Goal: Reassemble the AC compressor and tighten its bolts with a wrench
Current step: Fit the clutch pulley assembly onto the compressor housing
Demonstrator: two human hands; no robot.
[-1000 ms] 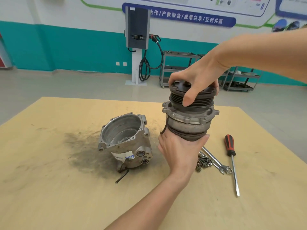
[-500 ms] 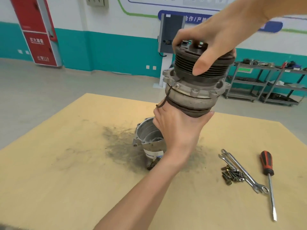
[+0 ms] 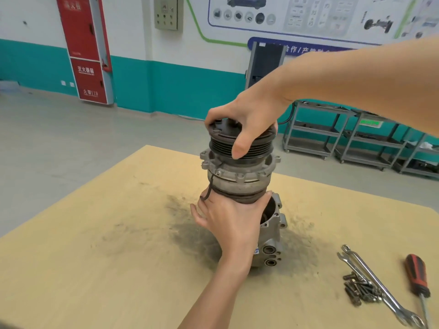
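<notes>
Front pulley assembly (image 3: pixel 238 167) held in the air just above the open housing (image 3: pixel 273 224). Right hand (image 3: pixel 247 124) fingers curl over the pulley; left hand (image 3: pixel 228 219) cups it from beneath. Advice: line up the bolt ears, lower squarely, keep the dangling wire (image 3: pixel 209 186) clear.

Automotive training workshop; wall diagrams (image 3: pixel 320 17), tool trolleys (image 3: pixel 316 129)

Both hands now carry the pulley assembly (image 3: pixel 238 167) over the open housing (image 3: pixel 273 229) on the tabletop; a second ago it was held to the right of the housing.
</notes>
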